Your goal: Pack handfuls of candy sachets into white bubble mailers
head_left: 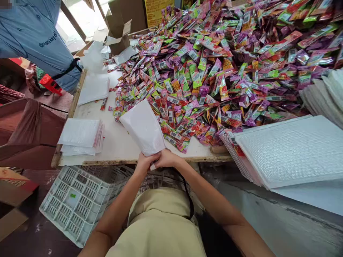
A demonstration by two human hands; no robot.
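Observation:
Both my hands grip the near end of a white padded envelope just over the table's front edge. My left hand is closed around its lower left side. Against it, my right hand closes on the lower right side, the thumb pointing left. The envelope slants away from me, its far end reaching the heap of small colourful snack packets. Whether anything is inside it cannot be seen. Left of it, a stack of white padded envelopes lies on the tabletop.
Larger padded envelopes are piled at the right. Another white stack lies at the far left, near an open cardboard box. A white plastic crate sits below the table. A person in a blue shirt stands at the left.

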